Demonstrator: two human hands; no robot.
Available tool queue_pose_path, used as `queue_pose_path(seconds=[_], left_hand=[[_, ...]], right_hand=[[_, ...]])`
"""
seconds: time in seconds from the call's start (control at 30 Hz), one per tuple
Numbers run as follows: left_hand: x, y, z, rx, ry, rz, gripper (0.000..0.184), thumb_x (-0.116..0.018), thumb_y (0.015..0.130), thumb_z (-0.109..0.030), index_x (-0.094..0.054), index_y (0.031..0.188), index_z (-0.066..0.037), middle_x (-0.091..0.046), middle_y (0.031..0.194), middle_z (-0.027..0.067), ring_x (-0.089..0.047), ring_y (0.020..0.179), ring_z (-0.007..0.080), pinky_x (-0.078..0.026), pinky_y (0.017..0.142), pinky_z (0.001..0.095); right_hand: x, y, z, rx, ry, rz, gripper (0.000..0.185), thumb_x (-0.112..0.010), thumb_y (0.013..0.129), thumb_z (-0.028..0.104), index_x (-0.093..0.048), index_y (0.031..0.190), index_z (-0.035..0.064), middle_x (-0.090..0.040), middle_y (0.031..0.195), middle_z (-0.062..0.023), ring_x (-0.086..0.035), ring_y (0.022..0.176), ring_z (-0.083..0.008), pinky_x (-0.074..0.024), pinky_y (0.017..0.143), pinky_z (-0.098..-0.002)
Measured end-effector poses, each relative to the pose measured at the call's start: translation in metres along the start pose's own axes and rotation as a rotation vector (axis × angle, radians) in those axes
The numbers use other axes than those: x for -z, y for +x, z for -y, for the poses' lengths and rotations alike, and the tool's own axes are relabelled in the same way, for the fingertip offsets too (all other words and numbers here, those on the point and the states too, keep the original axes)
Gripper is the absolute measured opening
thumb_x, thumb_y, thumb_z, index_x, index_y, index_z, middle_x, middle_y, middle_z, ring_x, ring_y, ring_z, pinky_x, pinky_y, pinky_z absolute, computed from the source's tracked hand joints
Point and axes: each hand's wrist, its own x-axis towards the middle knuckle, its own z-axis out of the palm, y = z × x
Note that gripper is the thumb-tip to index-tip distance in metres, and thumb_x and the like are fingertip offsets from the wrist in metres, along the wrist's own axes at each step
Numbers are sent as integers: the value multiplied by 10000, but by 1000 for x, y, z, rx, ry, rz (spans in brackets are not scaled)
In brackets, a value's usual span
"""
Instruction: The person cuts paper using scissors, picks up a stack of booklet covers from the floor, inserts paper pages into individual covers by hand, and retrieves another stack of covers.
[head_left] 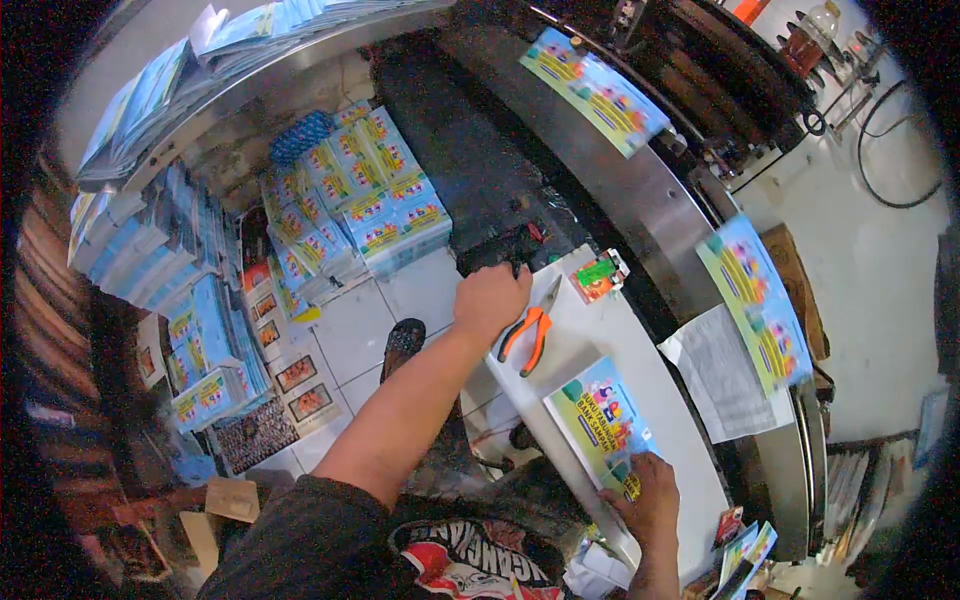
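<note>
On the narrow white table lies a booklet (598,412) with a blue, yellow and green cover printed "Buku Tabungan Bank Sampah". My right hand (648,492) grips its near end, thumb on one side and fingers over the cover. My left hand (493,300) is closed at the table's far left corner, beside a dark object (505,248); what its fingers hold, if anything, is hidden. Pliers with orange and black handles (527,338) lie between my hands, jaws pointing away. A small green and orange packet (600,275) rests at the table's far end.
Stacks of printed booklets (395,215) stand on the tiled floor, with more stacks (205,340) at left. A metal machine bed (640,210) curves along the right and carries printed sheets (755,300). A white paper (725,375) hangs over its edge.
</note>
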Motion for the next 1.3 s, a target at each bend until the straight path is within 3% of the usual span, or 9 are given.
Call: queue_pose_path(seconds=[0.2, 0.33, 0.5, 0.63, 0.73, 0.8, 0.87, 1.07, 1.3], left_hand=[[5, 1, -3, 13, 12, 20, 522, -436, 946, -434, -721, 879, -2, -701, 875, 253, -702, 816, 396, -562, 761, 494], [6, 0, -4, 27, 3, 25, 522, -431, 945, -434, -719, 888, -2, -702, 877, 252, -702, 825, 394, -558, 775, 498], [7, 2, -4, 32, 11, 45, 532, -421, 946, -439, -718, 894, -2, -702, 877, 253, -701, 832, 396, -555, 788, 495], [7, 1, -5, 38, 9, 44, 531, -418, 946, -439, -716, 902, -1, -702, 880, 252, -699, 841, 399, -552, 798, 494], [10, 1, -6, 44, 13, 78, 536, -415, 947, -440, -715, 911, 3, -702, 877, 253, -700, 841, 400, -552, 799, 496], [12, -2, -7, 40, 15, 57, 536, -416, 946, -441, -716, 916, 2, -702, 880, 254, -699, 840, 403, -552, 800, 496], [12, -1, -6, 38, 13, 40, 536, -417, 946, -441, -717, 921, 2, -701, 884, 256, -698, 839, 406, -552, 800, 497], [7, 0, -5, 58, 4, 69, 539, -416, 946, -447, -716, 923, 0, -701, 898, 252, -696, 839, 408, -552, 797, 500], [7, -2, -5, 29, 16, 26, 543, -418, 951, -451, -721, 889, -5, -702, 879, 252, -699, 840, 396, -553, 796, 496]], right_hand=[[32, -4, 3, 48, 148, 0, 502, -777, 752, 220, -614, 1160, -23, -640, 1149, -222, -637, 980, -365, -512, 897, -442], [102, 14, -27, -325, -25, -1, 291, -501, 965, 169, -656, 1153, 10, -670, 982, -282, -670, 926, -407, -532, 810, -455], [172, 51, -120, -237, 88, -916, 381, -483, 949, 49, -579, 1317, 19, -627, 1279, -187, -596, 1206, -311, -470, 1005, -373], [211, 112, -139, 80, -551, -1189, 409, -490, 952, 38, -555, 1356, 33, -619, 1305, -159, -575, 1235, -293, -489, 1007, -381], [169, 154, -162, 87, -372, -945, 405, -488, 947, 18, -568, 1343, 44, -605, 1323, -160, -535, 1281, -270, -461, 1037, -391], [137, 166, -136, -194, 238, -666, 435, -477, 884, -64, -601, 1285, 51, -590, 1336, -156, -530, 1279, -315, -409, 1088, -382], [100, 158, -141, 148, -528, -751, 394, -495, 880, -36, -613, 1250, 31, -617, 1272, -194, -561, 1217, -358, -444, 1027, -412], [53, 72, -78, -66, 19, -388, 290, -626, 853, 80, -641, 1138, 27, -664, 1123, -207, -648, 1014, -393, -508, 910, -470], [3, -8, 4, 30, 25, -66, 764, -892, 592, 342, -570, 1187, -12, -541, 1252, -223, -531, 1147, -386, -483, 959, -440]])
